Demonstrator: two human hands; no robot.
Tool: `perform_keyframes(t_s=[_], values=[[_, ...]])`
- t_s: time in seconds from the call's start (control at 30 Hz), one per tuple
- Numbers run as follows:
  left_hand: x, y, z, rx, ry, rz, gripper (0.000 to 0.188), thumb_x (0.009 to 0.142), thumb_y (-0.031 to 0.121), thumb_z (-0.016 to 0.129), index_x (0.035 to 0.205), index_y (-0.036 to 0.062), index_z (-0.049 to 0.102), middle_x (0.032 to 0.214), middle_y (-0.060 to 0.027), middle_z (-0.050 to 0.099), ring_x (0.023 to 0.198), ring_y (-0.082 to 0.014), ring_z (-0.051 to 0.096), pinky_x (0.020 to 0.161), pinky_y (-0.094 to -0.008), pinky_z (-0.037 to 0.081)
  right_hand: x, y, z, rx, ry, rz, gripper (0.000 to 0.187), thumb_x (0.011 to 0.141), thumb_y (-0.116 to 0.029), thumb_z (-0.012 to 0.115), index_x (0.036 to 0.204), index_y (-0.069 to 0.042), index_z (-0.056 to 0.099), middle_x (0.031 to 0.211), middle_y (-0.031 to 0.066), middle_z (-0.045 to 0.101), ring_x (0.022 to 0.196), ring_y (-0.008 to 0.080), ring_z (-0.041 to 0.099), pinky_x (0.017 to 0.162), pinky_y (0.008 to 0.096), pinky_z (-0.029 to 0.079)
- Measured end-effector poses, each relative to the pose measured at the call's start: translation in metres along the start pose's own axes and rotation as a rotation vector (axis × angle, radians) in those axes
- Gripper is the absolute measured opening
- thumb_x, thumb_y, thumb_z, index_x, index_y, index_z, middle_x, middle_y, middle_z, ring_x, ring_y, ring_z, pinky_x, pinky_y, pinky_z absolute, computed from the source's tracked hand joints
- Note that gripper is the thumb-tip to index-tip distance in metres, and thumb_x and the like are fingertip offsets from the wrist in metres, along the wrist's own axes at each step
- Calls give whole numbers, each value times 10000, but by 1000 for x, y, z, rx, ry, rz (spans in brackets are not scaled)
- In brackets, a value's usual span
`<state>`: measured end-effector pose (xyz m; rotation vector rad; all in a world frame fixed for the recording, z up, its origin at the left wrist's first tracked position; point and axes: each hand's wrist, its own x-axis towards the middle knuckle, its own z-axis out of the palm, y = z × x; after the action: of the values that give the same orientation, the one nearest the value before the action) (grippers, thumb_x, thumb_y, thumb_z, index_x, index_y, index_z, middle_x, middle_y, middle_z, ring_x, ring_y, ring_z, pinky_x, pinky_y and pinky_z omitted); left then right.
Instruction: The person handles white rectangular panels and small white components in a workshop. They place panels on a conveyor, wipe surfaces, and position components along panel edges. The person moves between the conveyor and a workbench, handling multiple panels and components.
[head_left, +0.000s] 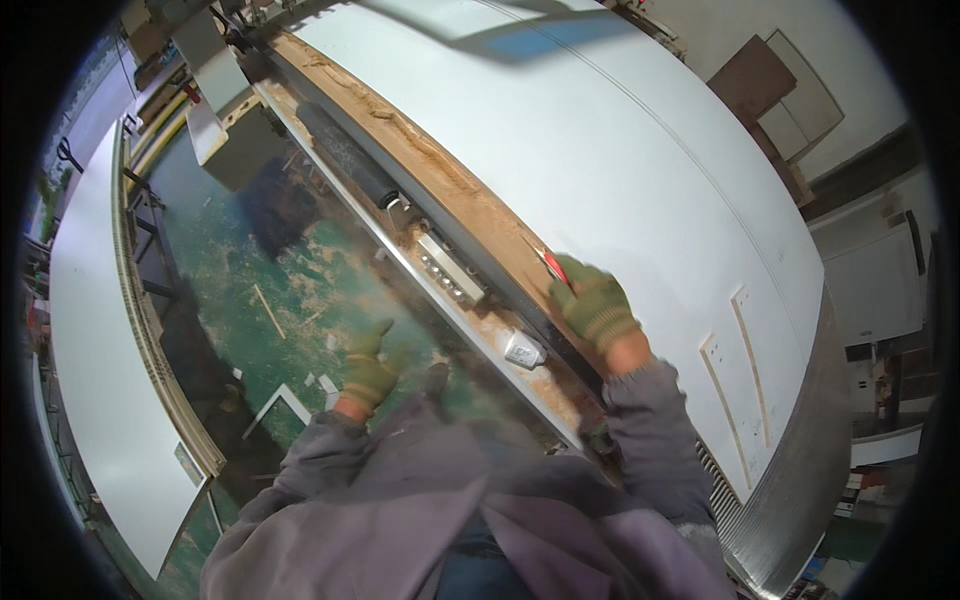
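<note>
My right hand point(592, 303), in a green knit glove, is closed around a slim red pointed tool point(553, 266); I cannot tell whether it is a pen or a small knife. Its tip points up and left, over the brown dusty strip point(470, 190) along the edge of a large white panel point(640, 150). My left hand point(369, 374), gloved the same way and somewhat blurred, hangs over the green floor to the left of the machine rail. One of its fingers sticks out, the others look loosely spread, and nothing shows in it.
A long metal rail point(400, 255) runs diagonally past me, with a silver block point(450, 268) and a white plug-like piece point(524, 349) beside it. Two thin strips point(722, 392) lie on the panel. White sheets point(90, 300) are stacked at left. Sawdust and offcuts litter the green floor point(300, 250).
</note>
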<state>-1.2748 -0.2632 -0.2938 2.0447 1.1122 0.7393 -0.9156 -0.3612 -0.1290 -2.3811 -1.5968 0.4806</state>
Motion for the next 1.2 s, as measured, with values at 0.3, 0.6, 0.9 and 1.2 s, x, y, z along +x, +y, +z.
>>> perform_keyframes(t_s=[0.3, 0.6, 0.9, 1.2], values=[[1, -35, 5, -21, -45, -88, 460, 945, 241, 784, 1348, 54, 666, 1281, -191, 694, 1163, -347, 688, 934, -439, 578, 165, -59, 5, -429, -271, 18, 358, 1029, -303, 547, 1250, -52, 677, 1137, 240, 742, 1095, 400, 720, 946, 485, 558], [11, -36, 20, -93, -47, -93, 460, 917, 225, 795, 1326, 49, 682, 1250, -205, 710, 1113, -382, 694, 942, -435, 553, 24, 37, -27, -426, -379, 149, 311, 1020, -306, 575, 1204, -67, 649, 1023, 253, 736, 1005, 450, 701, 895, 523, 547], [-1, -38, 31, 27, -179, -110, 468, 923, 232, 787, 1332, 34, 675, 1229, -176, 723, 1110, -333, 706, 937, -415, 567, -116, 74, -75, -189, -215, 189, 331, 1006, -291, 619, 1284, -111, 639, 1067, 244, 722, 1001, 432, 697, 887, 505, 547], [-3, -8, 11, -86, -134, -73, 476, 932, 259, 792, 1342, 49, 668, 1253, -207, 702, 1116, -368, 697, 946, -432, 562, 10, 9, -29, 23, -47, -83, 311, 999, -289, 600, 1257, -128, 666, 1057, 227, 721, 1003, 426, 685, 899, 510, 538]])
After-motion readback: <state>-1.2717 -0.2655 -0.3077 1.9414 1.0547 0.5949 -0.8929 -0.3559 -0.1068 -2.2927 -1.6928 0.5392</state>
